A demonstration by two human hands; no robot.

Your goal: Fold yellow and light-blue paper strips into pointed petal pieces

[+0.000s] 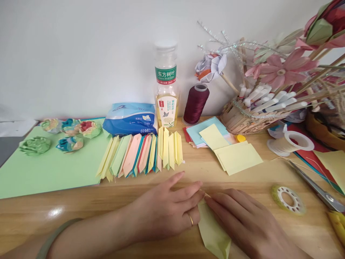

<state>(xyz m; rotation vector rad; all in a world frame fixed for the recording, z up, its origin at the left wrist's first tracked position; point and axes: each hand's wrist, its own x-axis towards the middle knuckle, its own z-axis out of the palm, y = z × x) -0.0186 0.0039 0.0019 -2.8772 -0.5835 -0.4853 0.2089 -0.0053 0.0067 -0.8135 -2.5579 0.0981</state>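
- Pale-yellow folded paper piece point(214, 232): on brown wooden table point(81, 205), front-right of row of multicoloured folded paper strips point(134, 154).
- Left hand point(172, 205): fingers spread, touching paper; grip cannot be told.
- Right hand point(239, 219): fingers together over paper; grip unclear.

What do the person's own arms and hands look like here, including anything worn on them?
Both hands are bare, without gloves. The left hand has a thin, gold-coloured ring, and a smooth, dull grey-green bangle circles the left forearm. The right hand shows no jewellery in the part in view. No sleeves are visible.
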